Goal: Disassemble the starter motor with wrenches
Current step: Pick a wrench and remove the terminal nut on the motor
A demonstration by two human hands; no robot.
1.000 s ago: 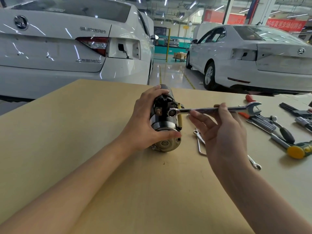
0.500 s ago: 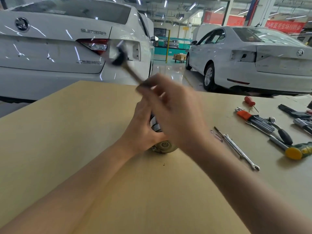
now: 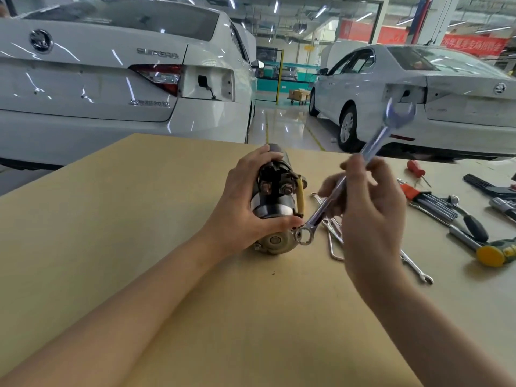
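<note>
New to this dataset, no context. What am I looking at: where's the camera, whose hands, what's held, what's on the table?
There is no robot here. A person wears a wide-angle camera on the head, looking forward and down, so the two bare arms are their own. There is one view only.

The left hand grips a starter motor that rests on the tan table. The right hand has its grip on a combination wrench, ring end down near the motor, open end up.

To the right lie more wrenches, a hex key set, a hammer and a red screwdriver. Behind the table are two white cars in a workshop.
</note>
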